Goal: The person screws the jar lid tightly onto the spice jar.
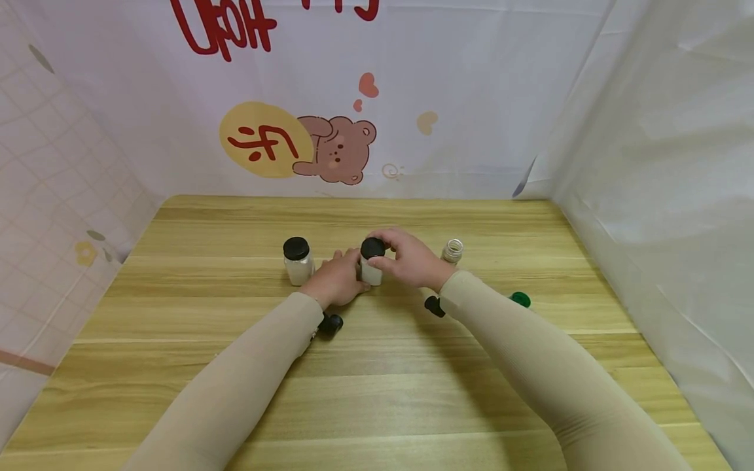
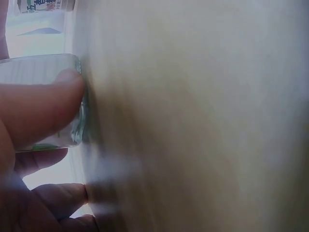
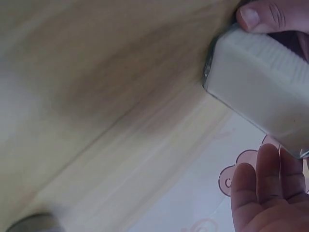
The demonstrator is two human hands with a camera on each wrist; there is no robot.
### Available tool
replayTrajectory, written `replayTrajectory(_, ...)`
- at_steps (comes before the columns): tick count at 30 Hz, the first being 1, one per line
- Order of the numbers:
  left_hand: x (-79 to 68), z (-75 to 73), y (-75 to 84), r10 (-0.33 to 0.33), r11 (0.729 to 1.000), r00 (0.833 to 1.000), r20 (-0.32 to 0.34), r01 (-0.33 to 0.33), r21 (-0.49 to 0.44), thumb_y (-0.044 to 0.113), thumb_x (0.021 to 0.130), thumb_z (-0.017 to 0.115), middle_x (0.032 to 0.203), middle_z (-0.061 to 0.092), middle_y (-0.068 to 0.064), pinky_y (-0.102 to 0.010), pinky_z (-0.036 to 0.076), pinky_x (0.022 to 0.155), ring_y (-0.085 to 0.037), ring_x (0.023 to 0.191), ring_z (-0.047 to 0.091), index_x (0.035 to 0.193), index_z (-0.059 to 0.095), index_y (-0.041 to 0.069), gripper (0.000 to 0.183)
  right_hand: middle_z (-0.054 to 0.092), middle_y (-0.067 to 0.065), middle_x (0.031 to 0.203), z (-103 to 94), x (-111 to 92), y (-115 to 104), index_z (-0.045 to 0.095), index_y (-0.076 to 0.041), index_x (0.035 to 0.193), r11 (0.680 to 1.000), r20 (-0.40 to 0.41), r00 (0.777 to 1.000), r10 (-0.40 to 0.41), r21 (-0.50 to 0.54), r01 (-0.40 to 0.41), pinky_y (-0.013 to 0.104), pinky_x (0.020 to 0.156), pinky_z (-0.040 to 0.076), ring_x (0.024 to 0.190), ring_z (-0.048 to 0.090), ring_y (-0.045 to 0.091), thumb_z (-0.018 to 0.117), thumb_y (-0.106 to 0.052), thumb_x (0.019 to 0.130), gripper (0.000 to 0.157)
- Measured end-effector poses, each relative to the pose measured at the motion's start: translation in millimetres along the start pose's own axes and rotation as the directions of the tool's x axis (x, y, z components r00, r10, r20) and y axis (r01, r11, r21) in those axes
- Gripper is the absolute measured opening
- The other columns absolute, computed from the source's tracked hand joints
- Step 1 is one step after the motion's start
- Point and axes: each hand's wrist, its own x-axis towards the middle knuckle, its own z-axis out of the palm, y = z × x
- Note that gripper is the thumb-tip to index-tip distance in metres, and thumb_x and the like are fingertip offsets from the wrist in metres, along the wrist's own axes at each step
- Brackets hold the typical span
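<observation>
At the middle of the head view stands an upright clear glass jar with pale contents and a black lid (image 1: 372, 247). My left hand (image 1: 337, 280) holds its lower body, with the thumb near the base. From the right, my right hand (image 1: 410, 257) grips the lid between thumb and fingers. The left wrist view has the thumb (image 2: 48, 104) across the jar's glass (image 2: 41, 67). Seen from the right wrist, the jar's body (image 3: 260, 84) is filled with white contents. A second black-lidded jar (image 1: 298, 260) stands left of my left hand.
A lidless clear glass bottle (image 1: 453, 250) stands behind my right wrist. Small black-ended items lie by the right sleeve (image 1: 434, 305) and the left sleeve (image 1: 331, 325), partly covered. A green cap (image 1: 521, 299) shows past the right forearm. White printed sheets border the wooden table (image 1: 353, 405).
</observation>
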Motion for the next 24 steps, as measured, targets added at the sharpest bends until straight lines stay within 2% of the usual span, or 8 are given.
replayTrajectory(7,-0.3,0.9,0.9,0.004,1.000,1.000,-0.020,-0.004,-0.003,0.035,0.100,0.074,0.174,0.028,-0.010,-0.063,0.011,0.132,-0.042,0.164,0.011,0.165,0.032,0.020,0.079,0.060,0.015,0.133,6.4,-1.7,-1.0,0.063,-0.006,0.136,0.998,-0.052,0.999,0.012,0.059,-0.009,0.050,0.111,0.052,0.121,0.065,0.029,0.072,-0.020,0.102,0.037)
replayTrajectory(17,0.4,2.0,0.4,-0.007,1.000,0.999,-0.039,0.007,0.007,0.037,0.099,0.075,0.174,0.029,-0.009,-0.066,0.018,0.130,-0.042,0.163,0.014,0.163,0.036,0.022,0.077,0.061,0.012,0.131,8.9,-1.4,-2.9,0.065,-0.008,0.134,0.996,-0.066,0.996,0.057,0.065,-0.053,0.050,0.111,0.052,0.121,0.063,0.027,0.072,-0.022,0.102,0.036)
replayTrajectory(24,1.2,3.0,0.6,-0.013,1.000,0.999,-0.041,0.013,0.003,0.037,0.098,0.076,0.172,0.032,-0.007,-0.064,0.015,0.131,-0.041,0.164,0.013,0.161,0.038,0.022,0.075,0.063,0.012,0.130,9.7,-2.7,-5.4,0.066,-0.008,0.132,0.996,-0.079,0.995,0.061,0.062,-0.056,0.050,0.111,0.052,0.122,0.060,0.028,0.073,-0.021,0.102,0.034)
